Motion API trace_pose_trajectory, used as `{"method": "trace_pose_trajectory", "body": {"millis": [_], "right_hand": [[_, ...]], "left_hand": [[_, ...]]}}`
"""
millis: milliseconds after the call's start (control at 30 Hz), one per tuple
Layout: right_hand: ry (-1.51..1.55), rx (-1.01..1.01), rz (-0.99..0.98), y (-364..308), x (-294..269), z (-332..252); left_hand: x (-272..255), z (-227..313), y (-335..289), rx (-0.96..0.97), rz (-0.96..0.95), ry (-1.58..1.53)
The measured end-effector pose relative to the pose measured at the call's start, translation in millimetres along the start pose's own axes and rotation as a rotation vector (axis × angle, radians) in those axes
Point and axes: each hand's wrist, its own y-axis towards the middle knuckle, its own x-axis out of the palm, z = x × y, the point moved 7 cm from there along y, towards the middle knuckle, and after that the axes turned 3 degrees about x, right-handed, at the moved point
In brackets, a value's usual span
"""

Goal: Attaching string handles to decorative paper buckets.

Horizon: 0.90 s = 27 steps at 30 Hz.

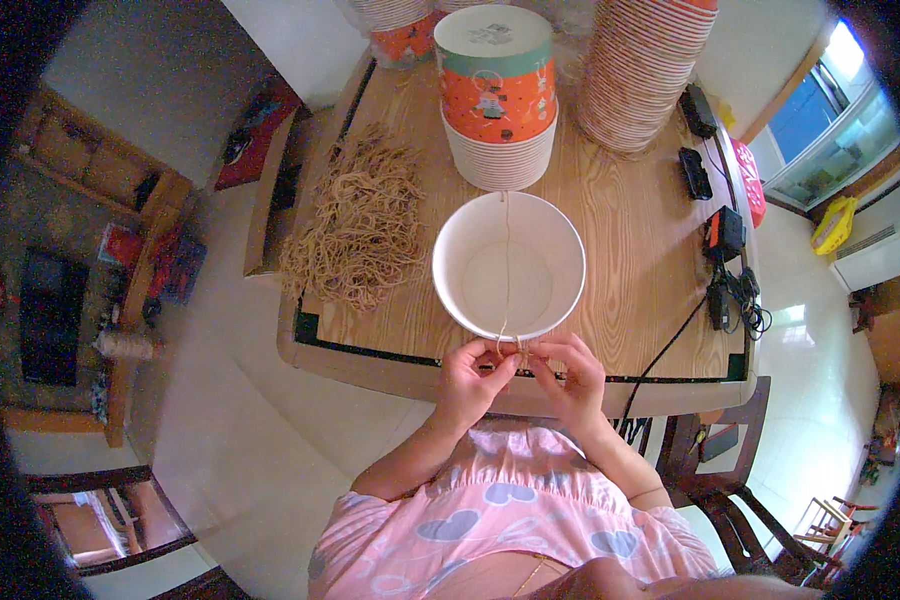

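A white, round, open-topped paper bowl [508, 265] stands upright near the front edge of the light wooden table [630, 270], directly ahead of the person. A thin, pale length of string [506, 250] runs across the bowl's mouth from the far rim to the near rim. Both hands meet at the near rim. The left hand [473, 380] has its thumb and forefinger pinched together on the string end, the other fingers curled in. The right hand [568, 375] is likewise pinched closed on the string just beside the left; whether a knot has formed between them cannot be determined. The bowl appears light and thin-walled; it would likely dent under squeezing and slide if the string is pulled hard, so support is best taken at the stiffer rolled rim. The string appears soft, limp and fine, best held by fingertip pinch close to its end. A loose heap of tan strings [362, 228] lies on the table to the left. Stacks of nested paper bowls [500, 150] stand behind.
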Motion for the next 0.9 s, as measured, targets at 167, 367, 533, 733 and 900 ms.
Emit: {"method": "trace_pose_trajectory", "body": {"millis": [167, 367, 533, 733, 900], "right_hand": [[-0.153, -0.195, -0.005, -2, 0, -14], [-0.189, -0.29, 0.022, -3, -1, -14], [-0.215, -0.344, 0.02, -2, -2, -15], [-0.208, -0.362, 0.028, -2, -1, -14], [-0.047, -0.104, 0.04, -2, -1, 2]], "left_hand": [[-2, -5, 1, 0.013, 0.0, -0.032], [2, -4, 0, -0.032, -0.042, -0.154], [5, -9, 0, -0.152, -0.108, -0.296], [5, -13, -1, -0.252, -0.111, -0.414], [4, -7, 2, -0.162, -0.084, -0.366]]}}
